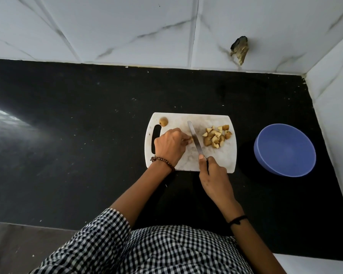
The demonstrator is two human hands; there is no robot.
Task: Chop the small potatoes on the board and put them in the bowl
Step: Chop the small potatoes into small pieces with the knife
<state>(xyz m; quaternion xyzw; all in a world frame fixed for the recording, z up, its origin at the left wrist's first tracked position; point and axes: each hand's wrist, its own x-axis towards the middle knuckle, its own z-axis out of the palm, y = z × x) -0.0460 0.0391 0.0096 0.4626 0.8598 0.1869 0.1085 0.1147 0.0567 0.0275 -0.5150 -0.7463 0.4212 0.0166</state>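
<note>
A white cutting board (222, 161) lies on the black counter. My left hand (169, 145) pinches a small potato (190, 139) near the board's middle, mostly hidden by the fingers. My right hand (213, 175) grips the handle of a knife (195, 140), forefinger along its spine; the blade stands just right of the held potato. A pile of chopped potato pieces (216, 136) sits on the board's right side. One whole small potato (163, 121) rests at the board's far left corner. A blue bowl (284, 150), empty, stands right of the board.
The black counter (77, 135) extends far to the left. White marble-look tiled walls (166, 26) close off the back and the right side just beyond the bowl. A rough hole (239, 49) is broken into the back wall.
</note>
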